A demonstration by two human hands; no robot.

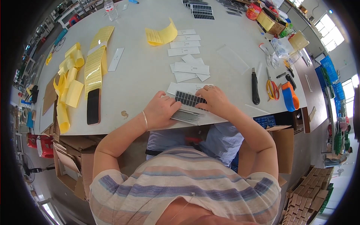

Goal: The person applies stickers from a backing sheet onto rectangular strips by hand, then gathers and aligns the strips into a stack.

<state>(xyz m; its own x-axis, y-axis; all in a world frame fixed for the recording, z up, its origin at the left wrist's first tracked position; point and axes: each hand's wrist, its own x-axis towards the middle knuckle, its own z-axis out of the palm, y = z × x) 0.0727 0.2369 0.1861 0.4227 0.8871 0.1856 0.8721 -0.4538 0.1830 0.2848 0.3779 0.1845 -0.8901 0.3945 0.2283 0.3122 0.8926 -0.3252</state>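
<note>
At the table's front edge, my left hand (159,109) is closed on the left side of a stack of thin strips (186,116). A dark gridded panel (189,99) lies on top of the stack. My right hand (213,99) pinches the right end of that panel, its fingers bent over the far edge. Just beyond my hands lies a white card (182,87), partly covered by them. Further off, several white cards (192,68) overlap in a loose pile, with others (183,51) in a column behind.
Yellow sheets (96,67), curled yellow strips (75,93) and a phone (93,107) are on the left. A black cutter (255,86), scissors (272,89) and a blue-orange tape holder (290,98) lie right. A bottle (110,10) and dark panels (202,11) are far back.
</note>
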